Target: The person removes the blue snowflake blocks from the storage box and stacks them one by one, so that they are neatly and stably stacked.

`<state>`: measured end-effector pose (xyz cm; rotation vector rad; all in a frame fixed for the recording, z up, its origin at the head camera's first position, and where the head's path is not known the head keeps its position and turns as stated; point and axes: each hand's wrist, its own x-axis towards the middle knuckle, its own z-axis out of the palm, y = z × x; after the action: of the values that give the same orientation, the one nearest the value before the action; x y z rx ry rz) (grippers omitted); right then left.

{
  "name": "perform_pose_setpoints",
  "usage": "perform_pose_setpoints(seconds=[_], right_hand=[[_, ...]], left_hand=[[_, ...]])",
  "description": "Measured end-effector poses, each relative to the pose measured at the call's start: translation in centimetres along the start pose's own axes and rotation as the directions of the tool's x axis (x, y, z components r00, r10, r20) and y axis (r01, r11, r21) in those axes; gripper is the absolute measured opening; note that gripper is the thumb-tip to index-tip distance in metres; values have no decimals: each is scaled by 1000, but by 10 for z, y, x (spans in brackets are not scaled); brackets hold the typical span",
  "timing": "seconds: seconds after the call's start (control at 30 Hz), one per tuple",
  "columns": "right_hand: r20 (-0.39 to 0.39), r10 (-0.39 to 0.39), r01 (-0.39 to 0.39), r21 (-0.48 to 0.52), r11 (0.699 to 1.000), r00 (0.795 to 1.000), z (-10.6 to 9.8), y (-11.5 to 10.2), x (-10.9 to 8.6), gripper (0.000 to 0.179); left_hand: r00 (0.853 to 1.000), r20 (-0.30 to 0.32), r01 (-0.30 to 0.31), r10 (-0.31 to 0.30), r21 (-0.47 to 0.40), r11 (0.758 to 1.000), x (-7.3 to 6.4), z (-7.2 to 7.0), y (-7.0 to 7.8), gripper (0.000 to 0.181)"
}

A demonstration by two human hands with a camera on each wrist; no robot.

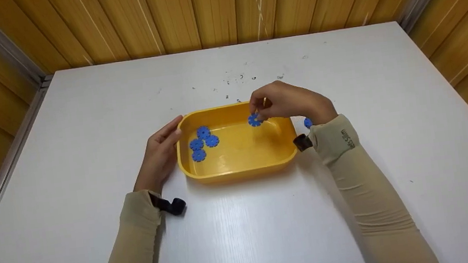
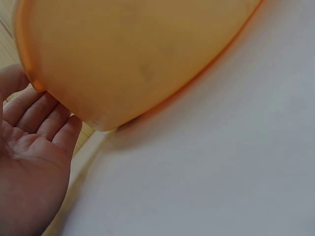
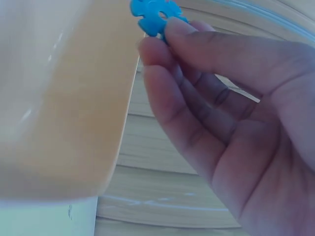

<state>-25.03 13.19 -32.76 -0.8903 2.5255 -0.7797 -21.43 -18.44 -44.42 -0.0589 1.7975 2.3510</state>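
Note:
A yellow plastic basin (image 1: 239,173) sits on the white table. Against its left end rests my left hand (image 1: 160,147), fingers fairly straight along the outer wall and thumb by the rim. The left wrist view shows this hand (image 2: 37,132) beside the basin's wall (image 2: 138,64), fingertips partly hidden. Over the right part of the basin, my right hand (image 1: 288,100) pinches a blue notched plastic disc (image 1: 254,120) between thumb and fingers. Close up, the right wrist view shows the disc (image 3: 150,14) at the fingertips. Several similar blue discs (image 1: 199,155) lie inside the basin, at its left.
Another blue disc (image 1: 308,122) lies on the table right of the basin, partly hidden by the right wrist. Dark specks (image 1: 241,77) mark the white table (image 1: 247,237) behind the basin. Yellow slatted walls (image 1: 214,8) stand at the back and sides.

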Motion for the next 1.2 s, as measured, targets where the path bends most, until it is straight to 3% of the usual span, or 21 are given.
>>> perform_pose_setpoints(seconds=[0.53,1.2], right_hand=[[-199,11,10,103,995,980,-11,36,-35,10],[-230,182,-155,131,979,956,-4,78,-70,18]], left_hand=[[997,55,-50,53,-57,997,-3,-2,0,48],[998,55,-34,37,-56,998,-2,0,-1,49]])
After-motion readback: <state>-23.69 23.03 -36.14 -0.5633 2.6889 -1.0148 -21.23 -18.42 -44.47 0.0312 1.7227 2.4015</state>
